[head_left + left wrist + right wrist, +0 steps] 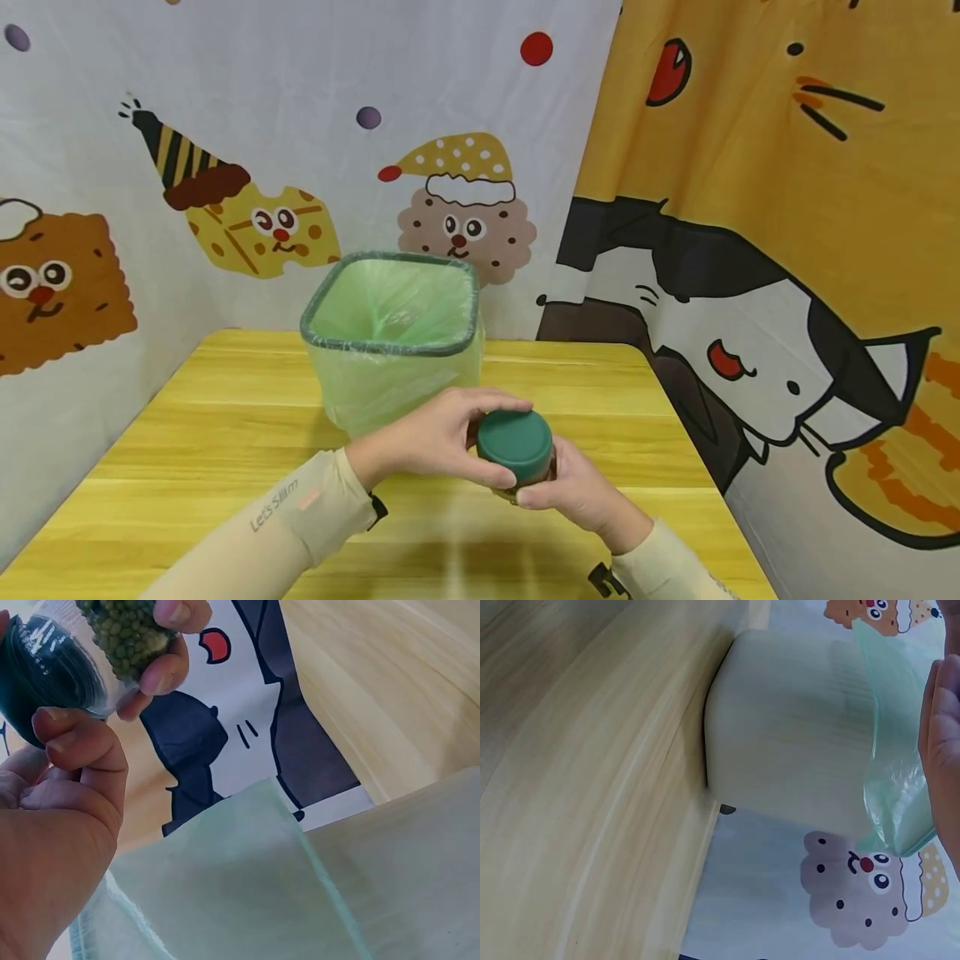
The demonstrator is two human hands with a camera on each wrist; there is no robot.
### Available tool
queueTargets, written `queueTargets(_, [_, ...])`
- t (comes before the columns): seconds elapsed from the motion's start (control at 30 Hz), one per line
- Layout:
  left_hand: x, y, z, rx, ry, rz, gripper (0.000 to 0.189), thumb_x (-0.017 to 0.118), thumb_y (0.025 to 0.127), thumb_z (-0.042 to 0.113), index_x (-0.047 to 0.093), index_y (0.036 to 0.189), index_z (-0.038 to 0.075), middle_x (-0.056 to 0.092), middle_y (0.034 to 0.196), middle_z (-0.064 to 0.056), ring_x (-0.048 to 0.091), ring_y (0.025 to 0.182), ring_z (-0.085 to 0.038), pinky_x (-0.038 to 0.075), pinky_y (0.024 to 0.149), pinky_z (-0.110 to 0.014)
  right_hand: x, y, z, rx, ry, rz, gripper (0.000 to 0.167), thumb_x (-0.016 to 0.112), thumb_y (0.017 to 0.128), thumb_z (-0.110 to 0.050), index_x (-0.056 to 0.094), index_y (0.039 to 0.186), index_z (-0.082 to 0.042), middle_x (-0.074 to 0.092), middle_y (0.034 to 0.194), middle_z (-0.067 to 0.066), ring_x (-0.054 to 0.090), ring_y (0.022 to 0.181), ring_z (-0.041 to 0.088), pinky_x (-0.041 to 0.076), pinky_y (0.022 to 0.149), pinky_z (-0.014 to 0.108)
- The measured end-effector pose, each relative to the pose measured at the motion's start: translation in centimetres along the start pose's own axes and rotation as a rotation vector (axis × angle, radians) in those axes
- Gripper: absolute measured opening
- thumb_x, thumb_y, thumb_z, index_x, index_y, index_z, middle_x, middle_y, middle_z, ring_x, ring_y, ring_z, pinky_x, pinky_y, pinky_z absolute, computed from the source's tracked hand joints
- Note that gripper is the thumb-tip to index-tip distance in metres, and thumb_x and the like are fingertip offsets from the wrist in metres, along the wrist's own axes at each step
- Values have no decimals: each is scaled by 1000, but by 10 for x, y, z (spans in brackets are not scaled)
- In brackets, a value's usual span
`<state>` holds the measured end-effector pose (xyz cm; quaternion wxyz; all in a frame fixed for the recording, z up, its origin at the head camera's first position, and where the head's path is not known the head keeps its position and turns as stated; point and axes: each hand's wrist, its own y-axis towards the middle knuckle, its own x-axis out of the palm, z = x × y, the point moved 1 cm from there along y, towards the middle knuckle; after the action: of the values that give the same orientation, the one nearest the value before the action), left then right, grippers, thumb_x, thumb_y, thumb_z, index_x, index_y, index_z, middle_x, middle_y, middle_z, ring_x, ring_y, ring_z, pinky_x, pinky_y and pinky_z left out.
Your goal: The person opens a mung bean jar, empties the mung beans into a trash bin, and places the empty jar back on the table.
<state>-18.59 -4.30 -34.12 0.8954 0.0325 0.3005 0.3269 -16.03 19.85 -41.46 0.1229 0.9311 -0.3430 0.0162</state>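
Note:
Both hands hold a small clear jar [124, 637] filled with green beans, raised in front of the bin. Its dark green lid [514, 446] faces up toward the head view. My left hand [442, 437] grips the lid, thumb on the near side and fingers on the far side. Around the jar's body curl the fingers of my right hand [581, 492], partly hidden behind the lid. The left wrist view shows the left fingers [79, 742] at the lid and the right fingertips [166, 667] on the clear wall. Only an edge of my right hand appears in the right wrist view.
A pale square bin [795, 727] with a green plastic liner [397, 308] under a dark rim stands on the wooden table [247, 400], just beyond the hands. Behind the table hang a white cartoon curtain [292, 67] and a yellow one [735, 158].

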Motion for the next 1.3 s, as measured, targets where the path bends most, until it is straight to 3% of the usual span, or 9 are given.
queueTargets(0.23, [1,1,5,46,147,60,77,91,87,31,58,153,10,66,148,-7,66,120,-11,60,94,-24,1,0,0,-21,-65,69,63,71,99,-2,45,156,-4,66,144,3,68,126,14,59,105,30])
queueTargets(0.53, [8,3,8,44,259,172,77,92,84,33,61,149,8,68,144,-5,66,126,-16,58,102,-29,5,1,0,-20,-183,193,63,72,96,1,47,154,-3,69,140,2,70,120,12,61,98,29])
queueTargets(0.77, [15,7,8,-69,292,265,80,92,83,39,61,151,10,67,147,-5,67,129,-20,58,104,-38,8,3,-1,65,-284,366,65,77,96,-9,49,154,-10,66,144,8,70,123,17,63,98,32])
queueTargets(0.87, [15,9,6,-117,303,275,84,92,83,44,58,153,12,65,150,-4,66,129,-19,59,103,-38,7,4,-1,92,-301,407,65,79,95,-11,50,154,-13,65,145,6,69,126,17,62,101,32])
queueTargets(0.93, [13,9,6,-132,305,258,89,92,82,48,55,156,15,63,152,-2,67,123,-17,59,99,-36,5,3,-1,87,-282,387,65,79,95,-10,50,154,-12,66,144,5,69,126,16,61,101,31])
queueTargets(1.03, [5,8,7,-123,279,208,93,92,82,49,51,160,20,63,149,2,69,93,-12,60,80,-29,1,3,-3,45,-190,297,62,76,97,-7,49,153,-8,68,140,2,70,122,14,61,100,30])
queueTargets(1.13, [-4,9,9,-74,208,139,91,90,86,42,47,162,19,68,134,0,55,62,-9,52,59,-25,-3,3,-5,-8,-87,184,57,71,99,-4,49,152,-7,70,136,1,70,117,12,61,98,30])
queueTargets(1.3, [-13,11,10,-9,129,7,83,85,88,30,48,161,15,70,125,-2,47,59,-1,46,58,-20,-6,1,-5,-28,-7,55,55,70,101,-7,51,152,-8,69,139,2,69,123,13,59,104,32])
